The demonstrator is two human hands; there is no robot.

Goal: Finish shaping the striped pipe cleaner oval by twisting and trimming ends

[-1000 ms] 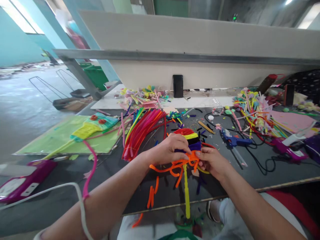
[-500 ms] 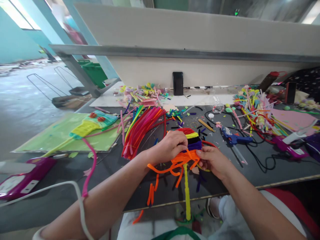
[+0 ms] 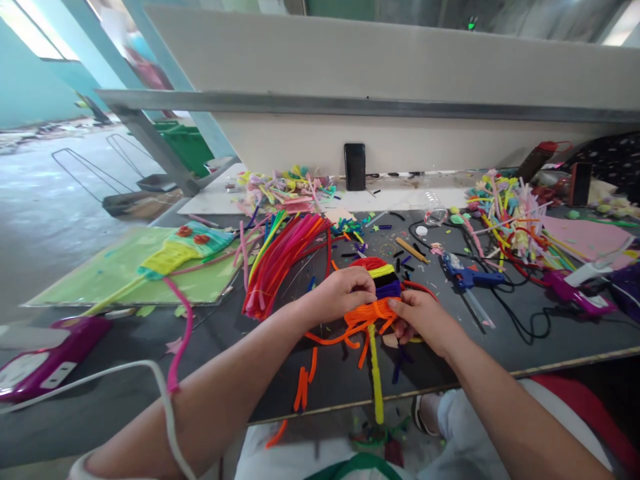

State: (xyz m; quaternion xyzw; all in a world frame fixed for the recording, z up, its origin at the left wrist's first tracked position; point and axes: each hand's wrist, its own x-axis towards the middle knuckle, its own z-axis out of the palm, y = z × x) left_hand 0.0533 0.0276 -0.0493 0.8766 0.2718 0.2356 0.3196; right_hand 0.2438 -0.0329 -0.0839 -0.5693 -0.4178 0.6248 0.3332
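Note:
Between my hands is a pipe-cleaner craft (image 3: 387,291) with red, yellow, black and purple bands, orange pipe cleaners (image 3: 369,316) at its lower end and a yellow fuzzy stem (image 3: 376,380) hanging below. My left hand (image 3: 346,291) is closed at its left side, fingers curled in a pinch over the bands. With thumb and fingertips, my right hand (image 3: 419,317) grips the right end of the orange pipe cleaners. Several orange ends dangle loose. What lies under my fingertips is partly hidden.
A bundle of red and pink pipe cleaners (image 3: 293,260) lies left of the craft. A blue glue gun (image 3: 473,275) with its cord lies on the right. A finished-looking yellow and teal piece (image 3: 175,257) rests on a green sheet (image 3: 100,277). A phone (image 3: 355,167) leans at the back.
The loose orange strand by my left fingers now lies lower against the craft. The long orange end at the left and the yellow stem have shifted slightly.

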